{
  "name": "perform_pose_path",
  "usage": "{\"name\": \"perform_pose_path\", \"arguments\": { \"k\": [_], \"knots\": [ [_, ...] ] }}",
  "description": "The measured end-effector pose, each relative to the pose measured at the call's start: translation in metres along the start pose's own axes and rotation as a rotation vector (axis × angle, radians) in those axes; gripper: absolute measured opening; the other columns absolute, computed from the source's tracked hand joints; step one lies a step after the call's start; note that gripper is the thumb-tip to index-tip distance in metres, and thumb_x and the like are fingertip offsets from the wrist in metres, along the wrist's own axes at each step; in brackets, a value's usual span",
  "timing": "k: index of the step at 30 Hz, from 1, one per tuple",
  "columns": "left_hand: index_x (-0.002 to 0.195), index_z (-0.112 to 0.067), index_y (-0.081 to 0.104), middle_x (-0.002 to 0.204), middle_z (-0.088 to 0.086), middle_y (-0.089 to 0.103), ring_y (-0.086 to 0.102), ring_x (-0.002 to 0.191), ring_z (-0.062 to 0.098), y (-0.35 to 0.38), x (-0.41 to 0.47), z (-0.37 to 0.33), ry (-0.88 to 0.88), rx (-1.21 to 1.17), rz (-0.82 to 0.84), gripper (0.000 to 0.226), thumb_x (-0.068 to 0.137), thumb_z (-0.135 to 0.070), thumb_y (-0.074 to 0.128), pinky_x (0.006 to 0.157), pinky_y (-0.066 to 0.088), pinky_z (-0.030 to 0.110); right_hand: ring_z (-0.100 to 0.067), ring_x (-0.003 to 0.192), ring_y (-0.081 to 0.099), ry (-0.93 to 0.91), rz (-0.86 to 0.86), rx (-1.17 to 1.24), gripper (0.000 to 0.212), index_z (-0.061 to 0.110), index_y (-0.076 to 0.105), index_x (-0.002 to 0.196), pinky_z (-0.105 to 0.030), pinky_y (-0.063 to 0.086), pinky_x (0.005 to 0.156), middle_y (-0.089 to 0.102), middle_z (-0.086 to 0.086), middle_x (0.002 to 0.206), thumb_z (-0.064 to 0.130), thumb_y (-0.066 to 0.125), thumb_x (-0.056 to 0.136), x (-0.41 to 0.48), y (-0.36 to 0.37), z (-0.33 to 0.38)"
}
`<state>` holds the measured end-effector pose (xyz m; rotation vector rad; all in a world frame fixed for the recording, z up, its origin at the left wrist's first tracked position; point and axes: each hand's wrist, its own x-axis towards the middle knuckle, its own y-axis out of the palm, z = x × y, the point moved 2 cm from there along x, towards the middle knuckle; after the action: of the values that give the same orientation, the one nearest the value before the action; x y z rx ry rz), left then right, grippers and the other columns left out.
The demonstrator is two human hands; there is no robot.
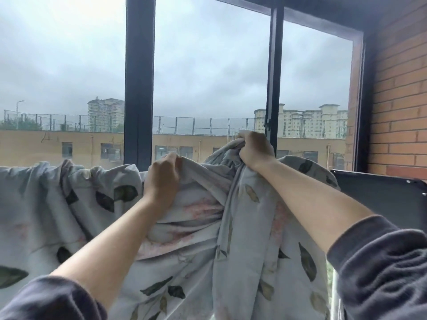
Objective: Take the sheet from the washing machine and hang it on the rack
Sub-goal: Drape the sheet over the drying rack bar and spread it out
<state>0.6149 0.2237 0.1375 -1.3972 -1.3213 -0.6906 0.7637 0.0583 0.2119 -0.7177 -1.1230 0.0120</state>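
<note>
A pale grey sheet [50, 204] printed with dark leaves and faint pink flowers hangs across the lower half of the head view, its top edge draped along a line in front of the window. The rack itself is hidden under the cloth. My left hand [161, 179] pinches a fold at the sheet's top edge near the middle. To its right and higher, my right hand [254, 148] is clenched around a bunched part of the sheet, lifting it into a peak. Both forearms are bare, with dark sleeves pushed up.
A big window with dark frame posts [138, 88] stands right behind the sheet. A brick wall [397, 100] closes the right side. Below it, a dark panel with screws [381, 197] juts out beside the sheet's right end.
</note>
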Motion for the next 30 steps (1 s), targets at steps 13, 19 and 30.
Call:
{"name": "perform_pose_path", "arguments": {
  "k": [13, 19, 30],
  "knots": [
    [0.090, -0.002, 0.056, 0.088, 0.021, 0.063, 0.044, 0.072, 0.023, -0.091, 0.019, 0.103, -0.181, 0.138, -0.081, 0.021, 0.096, -0.003, 0.036, 0.065, 0.034, 0.035, -0.028, 0.101, 0.059, -0.003, 0.110, 0.209, 0.034, 0.021, 0.067, 0.100, -0.029, 0.048, 0.080, 0.067, -0.008, 0.104, 0.004, 0.049, 0.076, 0.011, 0.025, 0.118],
    [0.096, 0.005, 0.057, 0.090, 0.030, 0.062, 0.057, 0.081, 0.040, -0.146, 0.023, 0.156, -0.319, 0.267, -0.124, 0.022, 0.097, -0.004, 0.037, 0.066, 0.032, 0.036, -0.023, 0.101, 0.056, 0.008, 0.141, 0.415, 0.036, 0.020, 0.066, 0.107, -0.022, 0.038, 0.075, 0.065, -0.005, 0.112, 0.006, 0.049, 0.079, 0.002, 0.045, 0.188],
    [0.088, -0.019, 0.060, 0.089, -0.002, 0.063, 0.057, 0.088, 0.022, -0.094, -0.004, 0.117, 0.048, 0.325, 0.203, 0.022, 0.092, -0.034, 0.044, 0.084, 0.038, 0.039, -0.024, 0.107, 0.055, -0.035, 0.495, 0.058, 0.040, 0.019, 0.056, 0.117, -0.030, 0.041, 0.078, 0.060, -0.004, 0.121, 0.033, 0.052, 0.080, -0.026, 0.078, 0.188]
  ]
}}
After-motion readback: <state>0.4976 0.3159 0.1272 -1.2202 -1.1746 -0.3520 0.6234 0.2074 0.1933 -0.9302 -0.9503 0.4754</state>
